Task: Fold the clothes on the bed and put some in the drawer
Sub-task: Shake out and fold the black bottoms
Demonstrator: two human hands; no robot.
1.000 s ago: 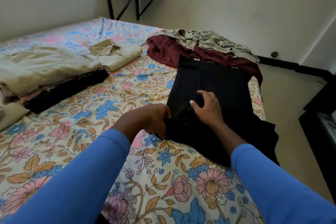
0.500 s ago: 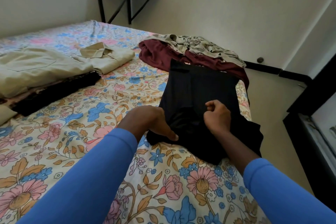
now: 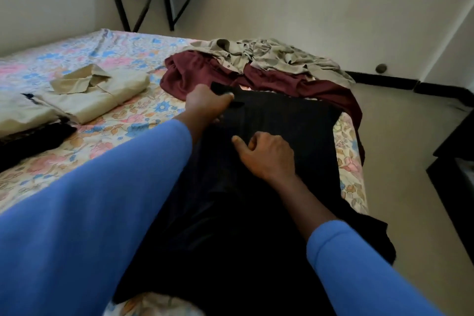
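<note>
On the bed (image 3: 123,51) lie one black garment (image 3: 282,120), one maroon garment (image 3: 195,77), one crumpled grey shirt (image 3: 277,56) and one folded beige shirt (image 3: 102,97). The left grip (image 3: 205,105) pinches the black garment's far edge; the right grip (image 3: 266,156) rests mid-cloth, fingers curled, whether pinching I cannot tell.

- The left arm (image 3: 102,200), in a blue sleeve, runs from the lower left of the frame up toward the centre, stretched well forward.
- The left hand (image 3: 206,105), just above centre, is seen from the back. It grips the far edge of the black garment (image 3: 295,115), with the thumb lying over the cloth.
- The right forearm (image 3: 359,269), also in a blue sleeve, enters from the lower right, bare at the wrist.
- The right hand (image 3: 268,156) sits knuckles-up at centre, fingers curled under and thumb (image 3: 237,140) pointing to the upper left. Whether it pinches any cloth is hidden.
</note>
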